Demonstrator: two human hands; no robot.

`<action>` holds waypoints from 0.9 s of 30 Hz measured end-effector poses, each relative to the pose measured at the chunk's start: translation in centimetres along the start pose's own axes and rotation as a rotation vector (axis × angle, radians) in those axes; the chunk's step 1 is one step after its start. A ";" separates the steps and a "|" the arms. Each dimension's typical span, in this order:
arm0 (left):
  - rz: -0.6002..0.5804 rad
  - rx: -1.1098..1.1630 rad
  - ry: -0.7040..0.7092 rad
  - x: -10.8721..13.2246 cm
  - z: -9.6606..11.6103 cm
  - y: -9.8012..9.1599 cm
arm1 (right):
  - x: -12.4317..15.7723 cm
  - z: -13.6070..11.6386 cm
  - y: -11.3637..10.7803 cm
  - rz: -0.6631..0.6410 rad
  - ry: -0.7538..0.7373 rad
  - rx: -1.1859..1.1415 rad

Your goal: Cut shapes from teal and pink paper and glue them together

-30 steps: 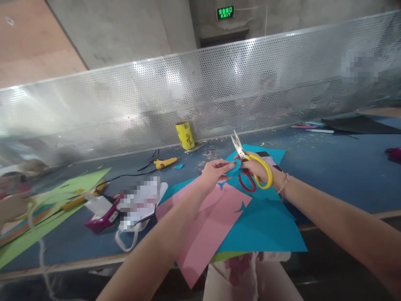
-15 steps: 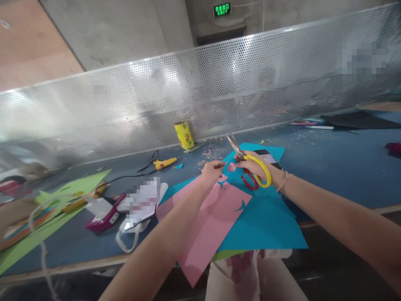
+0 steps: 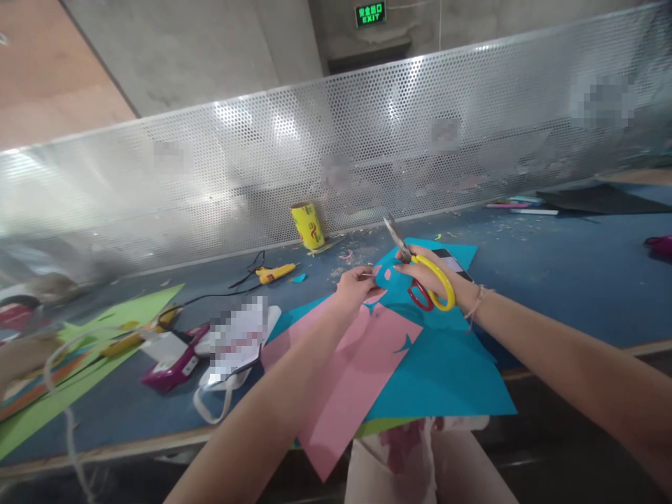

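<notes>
Between my hands is a small blue paper piece [image 3: 399, 278] with a pink spot in it. My left hand [image 3: 359, 281] pinches its left side. My right hand [image 3: 426, 274] is at its right side and also holds scissors [image 3: 435, 280] with one yellow and one red handle loop, blades pointing up and left. Below lie a pink sheet [image 3: 362, 378] and larger blue sheets [image 3: 446, 378], with a small dark blue scrap [image 3: 405, 343] on the pink one. Part of a phone [image 3: 447, 259] shows behind my right hand.
A yellow can [image 3: 309, 225] stands by the perforated metal screen [image 3: 210, 189]. Left are a yellow glue gun [image 3: 276, 274], a purple power strip [image 3: 171, 371], a white-cased device [image 3: 239, 343] and green paper [image 3: 120, 329]. Pens [image 3: 525, 206] and black paper [image 3: 603, 199] lie back right.
The small blue piece has turned between my fingers, and its pink spot looks smaller. My right hand and the scissors have shifted slightly up.
</notes>
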State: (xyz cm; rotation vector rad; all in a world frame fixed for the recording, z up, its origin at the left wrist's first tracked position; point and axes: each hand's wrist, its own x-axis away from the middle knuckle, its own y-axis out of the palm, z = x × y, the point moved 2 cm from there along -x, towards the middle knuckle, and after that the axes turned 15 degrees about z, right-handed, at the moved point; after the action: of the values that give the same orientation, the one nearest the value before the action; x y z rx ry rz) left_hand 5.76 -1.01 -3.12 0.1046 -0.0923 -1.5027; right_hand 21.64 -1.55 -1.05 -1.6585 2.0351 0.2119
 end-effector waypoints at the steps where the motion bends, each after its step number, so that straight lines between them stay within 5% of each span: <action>1: 0.009 -0.035 0.024 0.0 0.0 0.0 | 0.0 -0.1 -0.1 -0.005 -0.014 -0.008; 12: -0.076 -0.022 0.039 0.6 -0.5 0.7 | 0.4 -0.4 0.6 -0.001 -0.088 0.195; 27: -0.160 -0.069 0.164 0.8 -0.5 1.0 | 0.8 -1.1 0.6 0.029 -0.017 0.036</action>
State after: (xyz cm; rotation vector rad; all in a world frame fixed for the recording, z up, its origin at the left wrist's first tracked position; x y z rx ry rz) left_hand 6.82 -1.78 -3.45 0.1830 0.1020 -1.6497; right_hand 20.66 -2.59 -0.63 -1.6008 2.0398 0.1969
